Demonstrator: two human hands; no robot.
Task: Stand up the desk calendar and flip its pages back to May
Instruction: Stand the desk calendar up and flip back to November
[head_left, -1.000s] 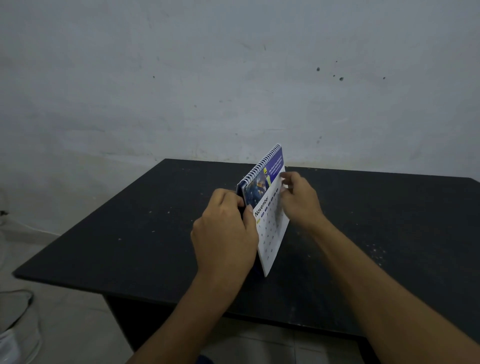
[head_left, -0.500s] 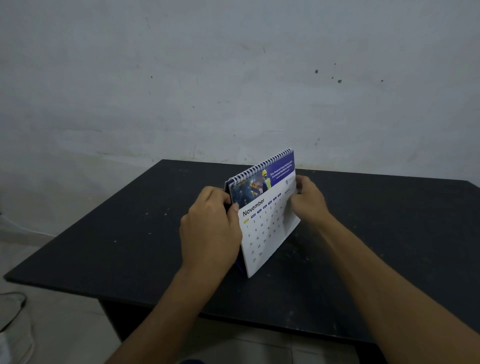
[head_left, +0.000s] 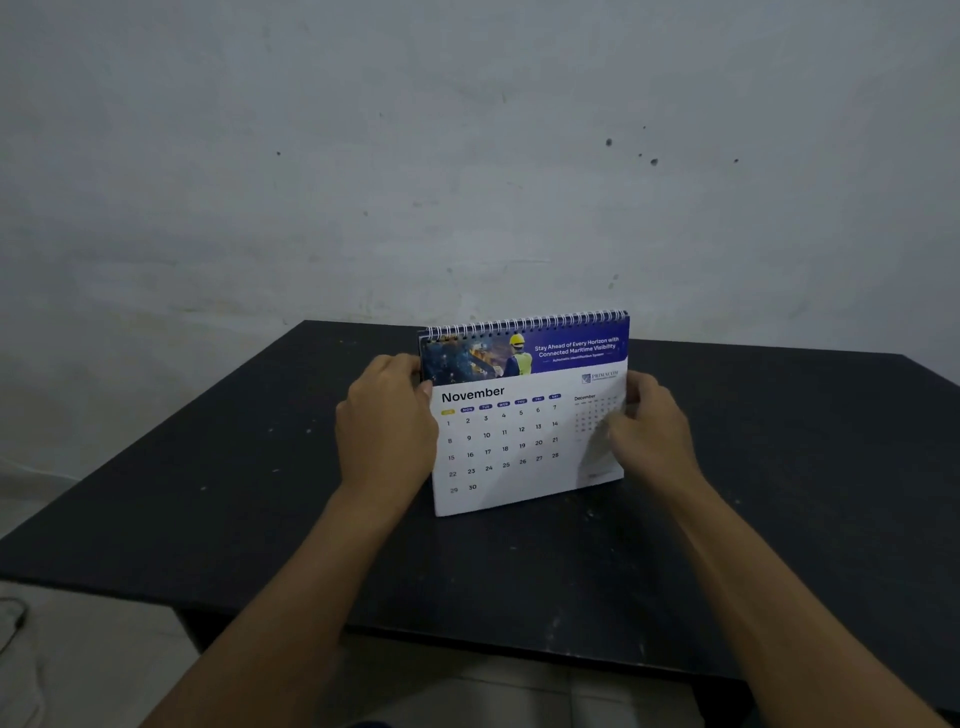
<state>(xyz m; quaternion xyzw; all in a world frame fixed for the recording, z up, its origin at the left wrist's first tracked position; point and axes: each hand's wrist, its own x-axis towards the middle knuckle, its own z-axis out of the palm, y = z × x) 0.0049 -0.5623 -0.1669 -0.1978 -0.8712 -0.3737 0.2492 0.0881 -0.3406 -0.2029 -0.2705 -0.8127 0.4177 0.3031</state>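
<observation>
A spiral-bound desk calendar (head_left: 519, 441) stands upright on the black table (head_left: 208, 493), its white front page facing me and showing November under a blue banner. My left hand (head_left: 387, 431) grips its left edge, thumb on the front. At the right edge my right hand (head_left: 652, 431) is blurred, its fingers against the page by the small December grid. The calendar's back and base are hidden.
A stained grey wall rises just behind the table's far edge. The table's near edge runs below my forearms, with pale floor tiles beneath. A thin cable lies on the floor at the far left (head_left: 13, 623).
The calendar has turned from edge-on to facing me squarely and now sits on the table. Both hands turned with it, staying at its two side edges.
</observation>
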